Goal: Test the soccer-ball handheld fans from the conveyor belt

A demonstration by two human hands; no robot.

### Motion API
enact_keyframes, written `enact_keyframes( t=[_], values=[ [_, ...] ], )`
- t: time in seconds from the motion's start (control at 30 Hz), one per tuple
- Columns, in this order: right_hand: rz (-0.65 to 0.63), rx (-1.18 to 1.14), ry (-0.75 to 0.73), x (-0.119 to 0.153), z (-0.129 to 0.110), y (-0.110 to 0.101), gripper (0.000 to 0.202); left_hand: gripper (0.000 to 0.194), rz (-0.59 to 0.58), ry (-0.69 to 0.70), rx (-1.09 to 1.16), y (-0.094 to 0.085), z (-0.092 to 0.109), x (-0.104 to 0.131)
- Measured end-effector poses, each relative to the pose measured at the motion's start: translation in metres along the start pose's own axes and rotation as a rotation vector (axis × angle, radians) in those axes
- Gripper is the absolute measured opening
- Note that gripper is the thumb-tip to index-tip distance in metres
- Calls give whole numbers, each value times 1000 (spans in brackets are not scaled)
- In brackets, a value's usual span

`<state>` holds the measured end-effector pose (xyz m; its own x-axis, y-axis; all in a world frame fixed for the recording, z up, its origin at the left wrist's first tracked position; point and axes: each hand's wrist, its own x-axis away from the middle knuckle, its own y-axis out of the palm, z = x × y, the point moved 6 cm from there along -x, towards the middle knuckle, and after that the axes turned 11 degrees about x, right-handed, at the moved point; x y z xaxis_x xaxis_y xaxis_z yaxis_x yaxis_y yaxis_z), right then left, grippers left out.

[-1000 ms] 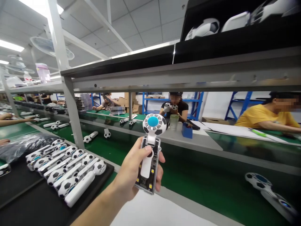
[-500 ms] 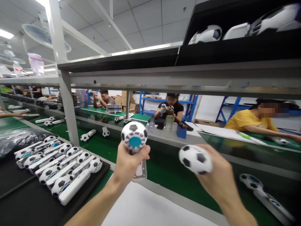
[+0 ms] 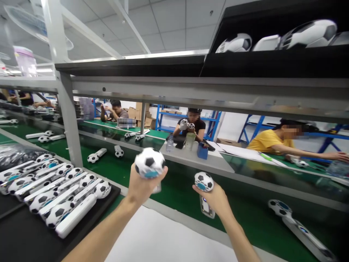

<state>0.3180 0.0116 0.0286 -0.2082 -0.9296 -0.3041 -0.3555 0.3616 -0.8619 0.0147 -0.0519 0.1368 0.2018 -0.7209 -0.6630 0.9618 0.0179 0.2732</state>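
Fingers are wrapped snugly around a soccer-ball gadget on each side, so nothing's loose here. Left hand (image 3: 140, 191) has the left gadget (image 3: 149, 160) held upright over the near edge of the green belt (image 3: 240, 207), ball end poking out above the thumb, a bit of blue on its underside. It's kinda blurry, and the body is mostly hidden by the palm. Right hand (image 3: 219, 202) grips the right gadget (image 3: 204, 182) just under its ball, and the dark, clear-edged body hangs out below the fingers. The two gadgets are apart, not touching. White sheet (image 3: 169, 236) lies below, between the forearms. Off to the left, a bunch of similar gadgets (image 3: 77, 214) sit packed side by side on a black mat (image 3: 21, 233). Another one, the loose gadget (image 3: 300, 227), lies on the belt to the right of the right hand. Across the way, a co-worker in a dark top (image 3: 200, 127) holds up two ball-ended pieces (image 3: 191, 126).
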Motion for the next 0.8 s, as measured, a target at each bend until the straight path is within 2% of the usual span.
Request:
enact_keyframes(
  t=[0.07,0.13,0.2,0.27,0.37,0.47,0.53,0.57,0.6,0.67,0.73,0.8],
  values=[
    [-55,7,45,-4,13,15,50,21,22,-285,166,4,-13,1],
    [-90,47,77,-3,24,26,56,23,46,-500,307,6,-22,3],
    [-127,103,85,0,31,35,49,22,41,-567,349,7,-23,2],
    [-183,152,68,3,31,40,32,21,17,-619,385,8,-24,2],
    [-228,176,45,8,20,29,16,21,-14,-666,413,12,-25,6],
    [-194,82,-44,19,-20,-3,25,21,-32,-678,396,18,-25,12],
    [-217,-76,-175,38,-62,-25,43,20,-45,-672,389,22,-22,15],
    [-253,-164,-247,51,-85,-33,45,21,-50,-669,393,25,-21,16],
    [-336,-278,-335,67,-108,-37,46,22,-46,-670,405,27,-19,17],
    [-615,-657,-445,99,-150,-38,53,23,-19,-684,432,29,-16,20],
    [-671,-827,-430,116,-170,-39,56,25,30,-691,435,29,-13,23],
    [-664,-916,-377,120,-175,-35,55,26,61,-665,417,28,-10,25]
  ],
)
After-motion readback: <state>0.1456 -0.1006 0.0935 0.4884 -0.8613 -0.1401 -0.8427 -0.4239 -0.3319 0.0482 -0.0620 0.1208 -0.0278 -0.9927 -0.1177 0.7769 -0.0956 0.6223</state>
